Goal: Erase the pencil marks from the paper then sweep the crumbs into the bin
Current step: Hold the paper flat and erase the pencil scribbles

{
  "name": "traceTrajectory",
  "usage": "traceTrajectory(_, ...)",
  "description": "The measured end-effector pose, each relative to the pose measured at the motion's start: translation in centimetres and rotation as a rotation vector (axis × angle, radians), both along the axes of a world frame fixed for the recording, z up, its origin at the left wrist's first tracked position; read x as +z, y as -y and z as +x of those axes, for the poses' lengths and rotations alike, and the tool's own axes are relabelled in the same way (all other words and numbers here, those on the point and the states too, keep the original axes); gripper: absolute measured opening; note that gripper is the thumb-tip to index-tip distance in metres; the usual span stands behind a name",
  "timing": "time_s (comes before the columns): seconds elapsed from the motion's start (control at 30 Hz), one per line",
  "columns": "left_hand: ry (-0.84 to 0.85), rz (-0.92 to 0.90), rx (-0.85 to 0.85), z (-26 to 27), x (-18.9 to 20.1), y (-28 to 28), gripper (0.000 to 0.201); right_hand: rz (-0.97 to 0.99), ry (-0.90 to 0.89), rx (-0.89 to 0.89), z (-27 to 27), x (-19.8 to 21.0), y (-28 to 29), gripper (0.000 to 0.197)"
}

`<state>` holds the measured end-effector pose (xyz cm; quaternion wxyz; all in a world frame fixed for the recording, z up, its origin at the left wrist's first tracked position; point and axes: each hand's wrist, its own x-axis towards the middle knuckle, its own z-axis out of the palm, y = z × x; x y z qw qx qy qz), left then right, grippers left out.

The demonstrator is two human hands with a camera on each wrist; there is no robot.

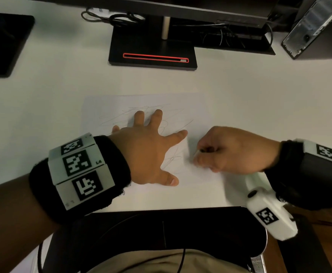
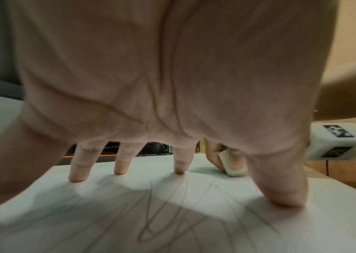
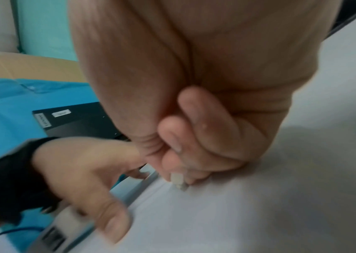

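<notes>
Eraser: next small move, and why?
Probably rub the eraser leftward across the scribbles beside it. The right hand pinches it at the paper's right side, the left hand presses the sheet flat, and most marks remain.

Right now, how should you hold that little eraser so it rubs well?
Pinch the eraser by its upper half, coming from above, as the right hand does. It is a small block tilted onto the paper, so its bottom edge must stay bare to rub.

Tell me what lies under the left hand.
The left hand presses spread fingers on the paper, over pencil scribbles. Marks directly beneath the palm are hidden from the head view.
</notes>
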<state>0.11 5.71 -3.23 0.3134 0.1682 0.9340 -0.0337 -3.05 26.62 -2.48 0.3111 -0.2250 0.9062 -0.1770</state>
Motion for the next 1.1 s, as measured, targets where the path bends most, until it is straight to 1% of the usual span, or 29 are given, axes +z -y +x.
traceTrajectory(0.07,0.003,-0.001,0.002,0.0,0.1,0.0,0.105,-0.014,-0.041,-0.078,-1.1,0.1,-0.5,0.035)
traceTrajectory(0.1,0.003,-0.001,0.002,0.0,0.1,0.0,0.104,-0.013,-0.069,-0.090,-1.4,0.2,-0.6,0.035)
traceTrajectory(0.17,-0.004,-0.001,-0.002,0.1,0.1,0.0,0.105,-0.009,-0.073,-0.029,-0.8,0.1,-0.1,0.038)
traceTrajectory(0.23,-0.006,0.004,-0.003,0.1,0.1,0.0,0.105,0.007,-0.030,0.046,0.2,-0.1,0.5,0.041)
traceTrajectory(0.27,-0.008,0.005,-0.004,0.1,0.0,0.0,0.105,0.003,-0.022,0.041,0.1,-0.1,0.5,0.040)
traceTrajectory(0.37,-0.012,0.002,-0.005,0.1,0.0,0.0,0.105,-0.016,-0.078,-0.076,-1.6,0.1,-0.3,0.037)
traceTrajectory(0.4,-0.009,0.003,-0.003,0.1,0.0,0.0,0.105,-0.011,-0.077,-0.076,-1.7,0.2,-0.2,0.037)
traceTrajectory(0.5,-0.010,0.006,-0.006,0.1,0.0,0.0,0.105,0.002,0.004,0.011,-0.5,0.1,0.5,0.039)
traceTrajectory(0.53,-0.016,0.004,-0.011,0.0,-0.1,0.0,0.105,0.002,0.007,0.006,-0.6,0.1,0.4,0.039)
traceTrajectory(0.63,-0.021,-0.005,-0.015,0.0,-0.1,0.0,0.105,-0.018,-0.061,-0.168,-2.7,0.2,-0.4,0.036)
traceTrajectory(0.67,-0.018,-0.006,-0.013,0.1,0.0,0.0,0.105,-0.015,-0.070,-0.191,-2.9,0.2,-0.5,0.035)
traceTrajectory(0.8,-0.014,-0.001,-0.012,0.1,-0.1,0.0,0.105,-0.016,0.049,-0.091,-1.6,0.0,0.5,0.036)
traceTrajectory(0.83,-0.016,-0.003,-0.013,0.1,-0.1,0.1,0.105,-0.023,0.060,-0.118,-1.9,0.0,0.3,0.036)
traceTrajectory(0.93,-0.021,-0.007,-0.016,0.1,-0.1,0.0,0.105,-0.035,-0.011,-0.247,-3.7,0.3,-0.2,0.037)
traceTrajectory(1.0,-0.017,-0.003,-0.011,0.1,0.0,0.0,0.105,-0.032,-0.004,-0.217,-3.3,0.3,0.1,0.037)
traceTrajectory(1.07,-0.010,0.001,-0.007,0.0,0.0,0.0,0.105,-0.011,0.046,-0.147,-2.3,0.1,0.5,0.036)
traceTrajectory(1.1,-0.004,0.003,-0.003,0.0,0.0,-0.1,0.105,-0.011,0.075,-0.145,-2.2,0.1,0.6,0.035)
